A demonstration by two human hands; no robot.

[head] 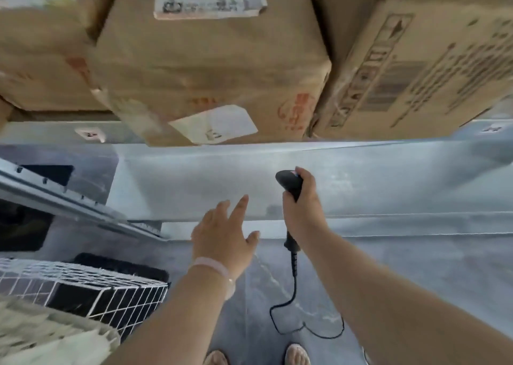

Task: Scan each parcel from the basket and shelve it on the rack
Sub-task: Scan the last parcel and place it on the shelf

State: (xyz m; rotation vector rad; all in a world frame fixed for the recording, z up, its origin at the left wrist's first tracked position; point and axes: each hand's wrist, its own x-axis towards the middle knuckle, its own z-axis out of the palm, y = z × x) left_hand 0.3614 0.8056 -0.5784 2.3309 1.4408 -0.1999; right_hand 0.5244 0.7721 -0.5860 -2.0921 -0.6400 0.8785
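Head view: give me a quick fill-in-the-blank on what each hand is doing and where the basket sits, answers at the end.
1. The right hand grips a black ____ with a trailing cord.
2. The left hand is open and holds ____.
3. The white wire basket sits at the person's ____ side.
4. The cardboard boxes rest on the ____ above the hands.

Answers: scanner; nothing; left; rack

Your rack's grey metal shelf carries three cardboard boxes side by side: the left box, the labelled middle box overhanging the front edge, and the printed right box. On the grey floor sits a white wire basket.
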